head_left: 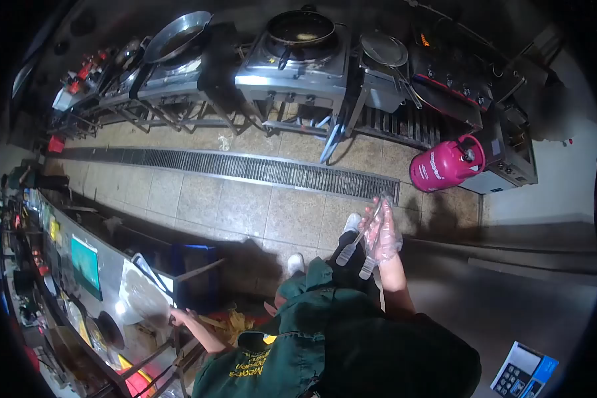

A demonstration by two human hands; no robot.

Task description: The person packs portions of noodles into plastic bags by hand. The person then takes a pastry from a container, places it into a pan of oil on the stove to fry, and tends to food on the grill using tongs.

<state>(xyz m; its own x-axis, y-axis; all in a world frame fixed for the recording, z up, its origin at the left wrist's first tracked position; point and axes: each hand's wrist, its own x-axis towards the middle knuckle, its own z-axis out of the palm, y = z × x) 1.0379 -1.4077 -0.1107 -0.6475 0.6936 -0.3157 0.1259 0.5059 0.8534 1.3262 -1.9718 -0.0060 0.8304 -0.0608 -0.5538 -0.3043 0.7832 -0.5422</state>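
My right hand (382, 233), in a clear plastic glove, is closed around a pair of metal tongs (358, 244). The two ridged tong tips point down toward my legs and stand apart, with nothing between them. My left hand (179, 317) is at the edge of the steel counter (116, 265) on the left, its fingers curled. It is beside a pale, translucent round sheet or bag (142, 297); what the fingers hold, if anything, is too small to make out.
Along the far side, a black frying pan (301, 28) and a wide wok (178, 38) sit on stoves. A pink gas cylinder (438, 166) stands on the tiled floor near the right wall. A metal drain grate (232, 166) crosses the floor. Another person (26, 178) is at far left.
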